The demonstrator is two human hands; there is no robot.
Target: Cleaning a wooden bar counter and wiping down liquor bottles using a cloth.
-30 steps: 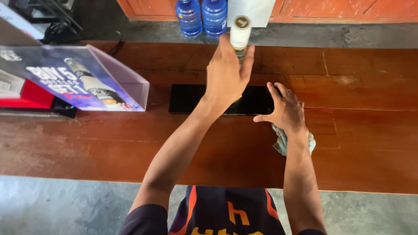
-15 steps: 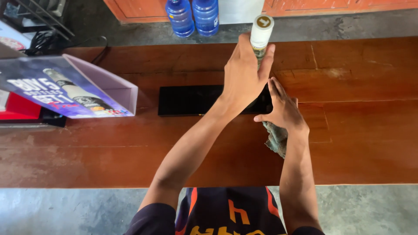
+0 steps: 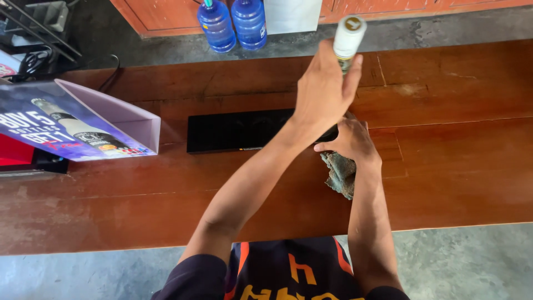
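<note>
My left hand [image 3: 322,91] is raised over the wooden counter [image 3: 455,139] and grips a bottle with a white cap and neck [image 3: 348,36], held upright above the far part of the counter. My right hand [image 3: 351,141] lies lower, pressed down on a crumpled grey-green cloth [image 3: 340,176] with its fingers curled over the cloth's top end. The cloth sits at the right end of a long black mat [image 3: 239,130] that lies flat on the counter. My left forearm crosses above the mat's right end and hides it.
A purple folded display card [image 3: 83,130] stands on the counter at the left, beside a red and black box [image 3: 22,158]. Two blue water jugs [image 3: 233,22] stand on the floor beyond the counter, next to a white panel and an orange cabinet.
My left hand has carried the bottle to the right and a little higher. My right hand has drawn its spread fingers in over the cloth.
</note>
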